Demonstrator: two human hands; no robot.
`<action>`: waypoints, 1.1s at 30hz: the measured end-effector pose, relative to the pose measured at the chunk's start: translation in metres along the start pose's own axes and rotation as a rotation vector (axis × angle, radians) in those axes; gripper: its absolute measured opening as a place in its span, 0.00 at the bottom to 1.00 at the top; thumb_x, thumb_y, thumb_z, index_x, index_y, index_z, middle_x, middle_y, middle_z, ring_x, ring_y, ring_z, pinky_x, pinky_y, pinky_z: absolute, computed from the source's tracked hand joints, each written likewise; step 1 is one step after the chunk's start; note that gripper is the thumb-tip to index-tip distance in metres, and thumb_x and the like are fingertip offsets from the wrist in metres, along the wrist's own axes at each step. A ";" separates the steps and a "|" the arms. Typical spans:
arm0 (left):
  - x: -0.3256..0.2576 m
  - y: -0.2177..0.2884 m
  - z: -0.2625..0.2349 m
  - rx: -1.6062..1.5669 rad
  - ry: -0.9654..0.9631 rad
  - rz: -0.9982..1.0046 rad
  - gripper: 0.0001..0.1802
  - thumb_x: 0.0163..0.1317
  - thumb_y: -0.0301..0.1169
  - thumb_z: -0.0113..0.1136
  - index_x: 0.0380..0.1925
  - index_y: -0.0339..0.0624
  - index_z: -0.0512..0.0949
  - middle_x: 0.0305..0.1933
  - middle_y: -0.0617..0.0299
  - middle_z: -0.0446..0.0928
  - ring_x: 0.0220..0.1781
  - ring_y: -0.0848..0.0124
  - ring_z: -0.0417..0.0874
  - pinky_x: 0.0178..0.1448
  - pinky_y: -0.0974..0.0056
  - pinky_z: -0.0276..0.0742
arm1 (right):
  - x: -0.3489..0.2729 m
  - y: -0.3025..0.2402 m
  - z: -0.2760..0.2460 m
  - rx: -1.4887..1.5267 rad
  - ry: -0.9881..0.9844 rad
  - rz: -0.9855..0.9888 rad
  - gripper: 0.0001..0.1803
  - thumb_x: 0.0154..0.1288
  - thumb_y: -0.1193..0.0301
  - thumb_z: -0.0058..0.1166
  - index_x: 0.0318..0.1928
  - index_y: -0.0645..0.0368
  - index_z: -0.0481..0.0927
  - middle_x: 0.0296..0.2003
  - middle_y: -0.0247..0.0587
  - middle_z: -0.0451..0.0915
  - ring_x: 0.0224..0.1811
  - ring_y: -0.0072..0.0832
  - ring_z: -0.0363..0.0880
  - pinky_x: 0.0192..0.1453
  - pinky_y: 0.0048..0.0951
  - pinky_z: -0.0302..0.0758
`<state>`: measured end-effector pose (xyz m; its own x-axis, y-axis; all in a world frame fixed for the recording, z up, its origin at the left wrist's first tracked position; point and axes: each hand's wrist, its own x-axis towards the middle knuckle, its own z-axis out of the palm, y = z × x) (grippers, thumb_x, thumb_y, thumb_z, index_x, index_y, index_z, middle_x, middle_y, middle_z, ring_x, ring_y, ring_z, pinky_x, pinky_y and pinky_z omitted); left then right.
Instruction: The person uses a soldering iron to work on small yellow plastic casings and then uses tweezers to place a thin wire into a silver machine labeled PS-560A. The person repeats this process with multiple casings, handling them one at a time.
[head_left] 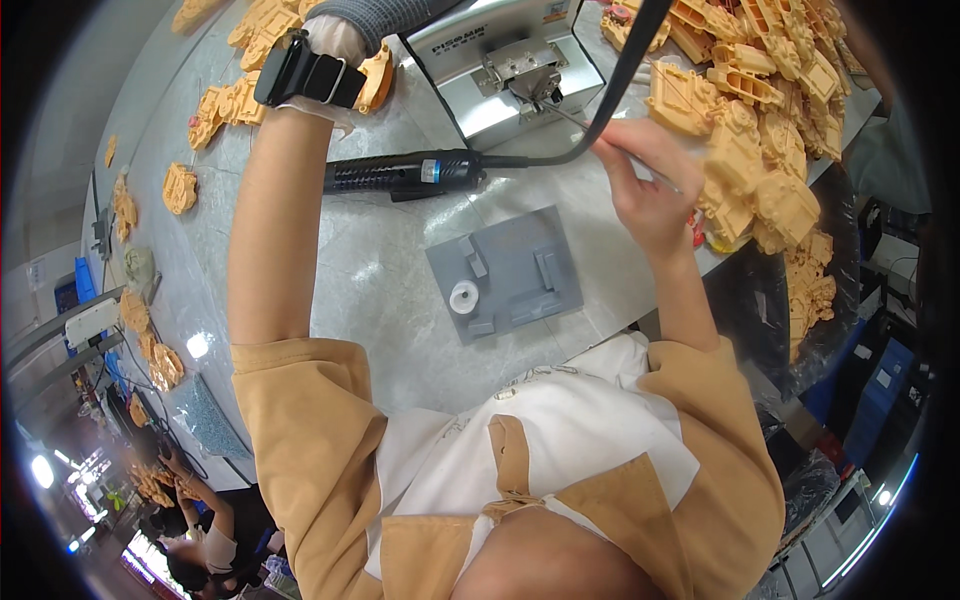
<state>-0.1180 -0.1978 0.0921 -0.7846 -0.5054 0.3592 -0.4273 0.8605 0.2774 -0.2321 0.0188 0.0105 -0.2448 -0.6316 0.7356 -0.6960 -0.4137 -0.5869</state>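
Note:
My right hand (650, 185) is closed round a slim metal tool (568, 116). Its tip reaches the metal mechanism (530, 75) on the front of a silver and black box-shaped machine (465, 65). My left arm stretches to the far side, left of that machine. A grey knitted glove covers my left hand (375, 18), with a pale thin glove under it and a black watch (310, 75) on the wrist; the fingers are out of sight. A black electric screwdriver (405, 175) lies between my arms, its cable (600, 110) rising past my right hand.
A grey fixture plate (520, 270) with raised blocks and a white round piece (464, 297) lies in front of me. Orange plastic housings (750, 150) are heaped at the right; more orange parts (180, 188) lie at the left. Another person (200, 545) is at the lower left.

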 end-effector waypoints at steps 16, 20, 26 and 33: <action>-0.001 0.001 -0.001 -0.007 -0.004 -0.007 0.31 0.56 0.52 0.54 0.54 0.42 0.70 0.50 0.46 0.73 0.51 0.52 0.74 0.55 0.57 0.69 | 0.002 -0.002 -0.005 -0.013 -0.026 -0.009 0.08 0.48 0.81 0.64 0.30 0.61 0.79 0.27 0.38 0.81 0.25 0.28 0.78 0.27 0.23 0.72; 0.001 0.002 -0.002 -0.026 -0.015 -0.009 0.31 0.56 0.51 0.54 0.53 0.42 0.70 0.50 0.45 0.73 0.51 0.52 0.75 0.55 0.57 0.69 | 0.003 -0.001 -0.005 -0.006 -0.022 -0.002 0.08 0.48 0.81 0.64 0.30 0.61 0.78 0.26 0.38 0.81 0.25 0.28 0.78 0.27 0.23 0.72; 0.001 0.002 -0.004 -0.049 -0.023 -0.007 0.31 0.56 0.51 0.55 0.53 0.40 0.70 0.49 0.44 0.73 0.51 0.52 0.75 0.55 0.58 0.69 | 0.007 -0.001 -0.008 -0.019 -0.057 -0.037 0.08 0.48 0.80 0.64 0.30 0.61 0.79 0.26 0.38 0.81 0.24 0.28 0.78 0.27 0.23 0.72; 0.001 0.003 -0.003 -0.054 -0.026 -0.016 0.31 0.56 0.50 0.54 0.53 0.39 0.70 0.50 0.44 0.73 0.51 0.52 0.75 0.55 0.58 0.69 | 0.007 -0.001 -0.007 -0.024 -0.078 -0.041 0.09 0.47 0.80 0.64 0.31 0.61 0.79 0.27 0.39 0.81 0.25 0.30 0.78 0.27 0.23 0.72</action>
<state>-0.1182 -0.1955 0.0962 -0.7892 -0.5170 0.3315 -0.4157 0.8470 0.3314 -0.2379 0.0198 0.0186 -0.1634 -0.6638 0.7299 -0.7205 -0.4251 -0.5479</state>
